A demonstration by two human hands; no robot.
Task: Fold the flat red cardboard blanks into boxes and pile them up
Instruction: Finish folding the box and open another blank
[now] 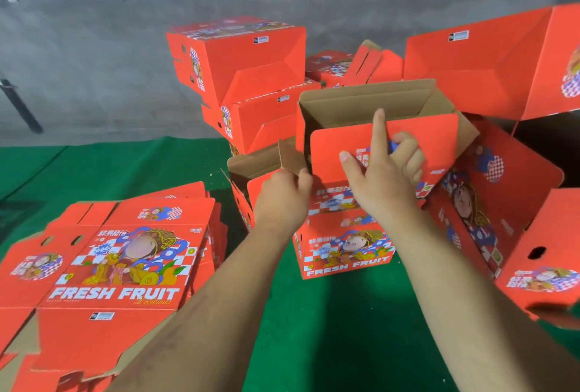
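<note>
A half-folded red box (345,253) with "FRESH FRUIT" print stands on the green mat in front of me, its brown inside open at the top. My left hand (282,200) pinches a brown side flap (290,154) at the box's left corner. My right hand (383,171) lies against the red front flap (420,143), index finger pointing up, the other fingers curled on the flap. A stack of flat red blanks (119,266) lies at the lower left. Folded boxes (238,58) are piled behind.
More folded red boxes lean at the right (508,200) and upper right (489,62). The green mat (125,165) covers the floor up to a grey concrete wall (94,62). A dark pole (18,106) leans at the far left.
</note>
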